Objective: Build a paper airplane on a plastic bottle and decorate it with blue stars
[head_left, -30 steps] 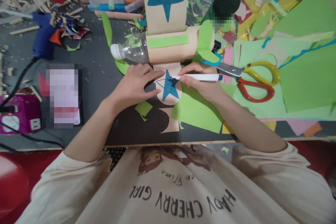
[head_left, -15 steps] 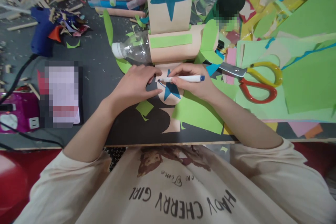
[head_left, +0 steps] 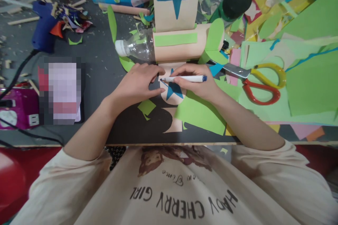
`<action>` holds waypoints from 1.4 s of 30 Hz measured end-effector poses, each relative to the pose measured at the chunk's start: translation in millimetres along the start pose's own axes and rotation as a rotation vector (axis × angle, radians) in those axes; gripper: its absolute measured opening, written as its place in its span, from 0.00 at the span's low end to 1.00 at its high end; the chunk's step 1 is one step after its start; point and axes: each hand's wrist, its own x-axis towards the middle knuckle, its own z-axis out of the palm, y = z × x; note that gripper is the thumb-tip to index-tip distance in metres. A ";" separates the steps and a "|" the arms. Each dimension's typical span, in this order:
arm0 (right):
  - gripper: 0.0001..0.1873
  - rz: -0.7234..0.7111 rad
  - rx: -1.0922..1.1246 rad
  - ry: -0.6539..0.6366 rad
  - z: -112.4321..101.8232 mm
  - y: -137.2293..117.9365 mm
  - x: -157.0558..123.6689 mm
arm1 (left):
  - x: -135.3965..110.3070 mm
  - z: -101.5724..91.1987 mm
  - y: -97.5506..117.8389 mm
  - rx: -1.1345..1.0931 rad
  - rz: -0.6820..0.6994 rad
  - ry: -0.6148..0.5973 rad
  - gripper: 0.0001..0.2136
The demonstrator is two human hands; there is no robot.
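Note:
My right hand point(head_left: 198, 71) pinches a white marker point(head_left: 194, 78) with a blue end. Its tip touches the rounded peach paper strip point(head_left: 173, 101) by a thin blue line. A blue star point(head_left: 175, 92) covers the middle of that strip, partly hidden by my fingers. My left hand point(head_left: 138, 81) lies at the strip's left edge, thumb apart from the fingers, holding nothing. Just beyond, a clear plastic bottle point(head_left: 142, 45) lies on its side, wrapped in peach paper point(head_left: 179, 52) with a green band. Another peach strip point(head_left: 163, 17) with a blue star extends from its far side.
Scissors point(head_left: 264, 84) with yellow and red handles lie right, over green sheets point(head_left: 311, 88). A dark green cylinder point(head_left: 235, 3) stands behind. At left are a blue glue gun point(head_left: 43, 28), a blurred phone point(head_left: 64, 91) and a purple box point(head_left: 19, 109). Green scraps point(head_left: 203, 112) lie near the front edge.
The view has shifted slightly, so the bottle and scissors appear a little farther right. Both hands keep nearly the same pose, and the marker tip stays at the strip's left side.

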 end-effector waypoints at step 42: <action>0.12 -0.052 -0.028 -0.007 -0.8 5.0 0.0 | 0.2 -0.9 1.1 0.008 -0.016 -0.018 0.17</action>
